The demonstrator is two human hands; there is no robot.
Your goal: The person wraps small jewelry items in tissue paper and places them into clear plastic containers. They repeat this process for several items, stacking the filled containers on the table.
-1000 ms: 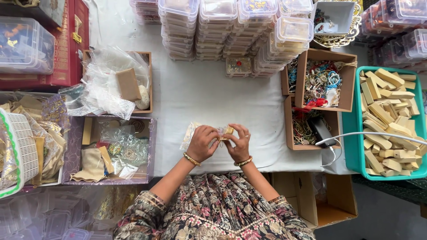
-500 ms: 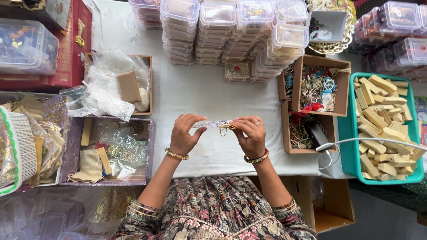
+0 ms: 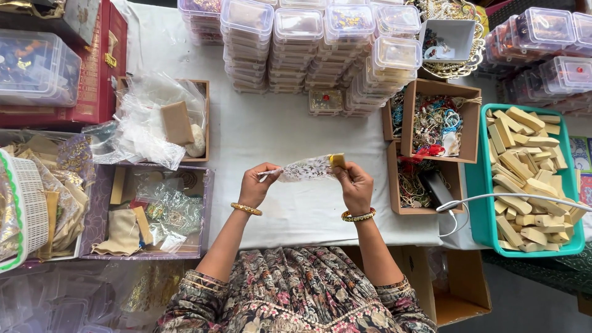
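Both hands have lifted since half a second ago: left hand (image 3: 258,185) pinches one end, right hand (image 3: 354,185) grips the other of the printed pouch (image 3: 306,168), stretched sideways above the white table (image 3: 290,132)

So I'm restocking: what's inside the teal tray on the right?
The teal tray holds a heap of tan rectangular blocks. A white cable crosses over them; whatever lies beneath the heap is covered.

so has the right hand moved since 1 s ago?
Yes. The right hand has shifted right, toward the open cardboard box of jewellery, and now holds the patterned pouch stretched out with the left hand.
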